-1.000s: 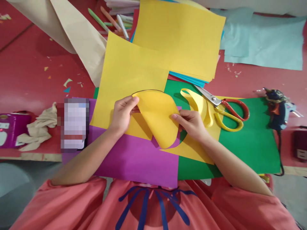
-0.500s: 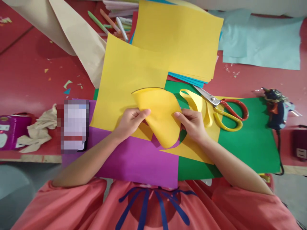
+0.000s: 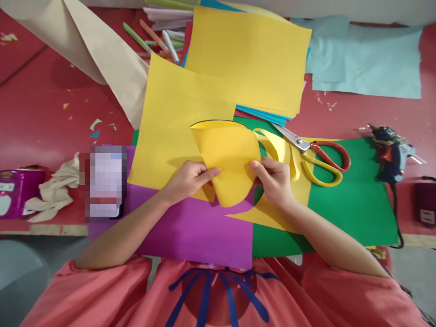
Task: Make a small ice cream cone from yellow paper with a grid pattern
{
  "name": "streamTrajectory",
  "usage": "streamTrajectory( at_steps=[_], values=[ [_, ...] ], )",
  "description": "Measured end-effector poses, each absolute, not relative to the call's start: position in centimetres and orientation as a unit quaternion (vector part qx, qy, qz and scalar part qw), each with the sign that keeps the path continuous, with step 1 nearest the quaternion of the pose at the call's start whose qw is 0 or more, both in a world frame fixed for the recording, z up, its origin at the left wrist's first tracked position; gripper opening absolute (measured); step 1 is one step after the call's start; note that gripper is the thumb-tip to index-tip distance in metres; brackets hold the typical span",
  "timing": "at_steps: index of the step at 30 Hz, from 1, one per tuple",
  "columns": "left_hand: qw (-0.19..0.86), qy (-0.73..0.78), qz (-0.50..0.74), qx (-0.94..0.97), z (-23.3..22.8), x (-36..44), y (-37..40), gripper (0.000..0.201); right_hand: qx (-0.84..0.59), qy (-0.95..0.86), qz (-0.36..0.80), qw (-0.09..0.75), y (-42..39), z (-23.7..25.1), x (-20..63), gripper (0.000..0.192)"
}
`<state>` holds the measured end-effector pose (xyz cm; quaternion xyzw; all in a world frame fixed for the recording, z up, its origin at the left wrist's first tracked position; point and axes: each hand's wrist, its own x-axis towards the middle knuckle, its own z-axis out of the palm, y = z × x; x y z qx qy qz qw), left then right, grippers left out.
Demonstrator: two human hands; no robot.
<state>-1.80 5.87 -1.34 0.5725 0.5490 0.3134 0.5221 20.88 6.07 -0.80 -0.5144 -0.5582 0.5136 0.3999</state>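
A piece of yellow paper (image 3: 231, 159), with a dark line along its upper edge, is bent into a curved, cone-like shape. My left hand (image 3: 190, 181) pinches its left side, thumb in front and fingers behind. On the right side, my right hand (image 3: 274, 179) grips the paper with the thumb on the front. Most fingertips are hidden behind the paper. Beneath lie a purple sheet (image 3: 190, 231), a green sheet (image 3: 347, 213) and a cut yellow-orange sheet (image 3: 282, 218). Yellow paper strips (image 3: 277, 147) and scissors (image 3: 306, 147) with red and yellow handles lie right of the paper.
Large yellow sheets (image 3: 248, 59) overlap at the back, over blue ones (image 3: 265, 113). A hot glue gun (image 3: 390, 154) lies at the right, its cord hanging down. Left are a phone (image 3: 105, 181), crumpled beige fabric (image 3: 56, 188) and a purple case (image 3: 22, 190). Markers (image 3: 170, 45) lie behind.
The yellow paper has curled further, so its upper rim shows a narrow opening and its lower end has shifted left. Both hands keep their grip, the left slightly lower and further right.
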Motion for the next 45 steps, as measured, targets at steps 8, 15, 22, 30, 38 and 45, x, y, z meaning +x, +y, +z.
streamTrajectory(
  at_steps=[8,15,22,30,38,45],
  values=[
    [0.444,0.571,0.355,0.593,-1.2,-2.5,6.3,0.046,-0.423,-0.527,0.687,0.267,6.4,-1.1,21.5,0.041],
    [0.508,0.518,0.336,0.6,-1.0,-2.2,6.5,0.042,-0.472,-0.524,0.633,0.319,7.0,-1.5,22.0,0.042],
    [0.488,0.525,0.34,0.609,-0.8,-2.0,6.3,0.045,-0.468,-0.533,0.616,0.342,7.2,-1.3,22.0,0.041],
    [0.59,0.507,0.315,0.543,-0.9,-1.7,6.2,0.029,-0.498,-0.506,0.589,0.387,8.0,-1.4,22.4,0.041],
    [0.572,0.501,0.338,0.554,-1.5,-1.8,6.0,0.032,-0.5,-0.488,0.6,0.389,8.1,-1.8,22.3,0.041],
    [0.328,0.442,0.467,0.692,-3.6,-2.4,5.9,0.024,-0.461,-0.464,0.673,0.345,8.1,-1.5,22.4,0.039]
  ],
)
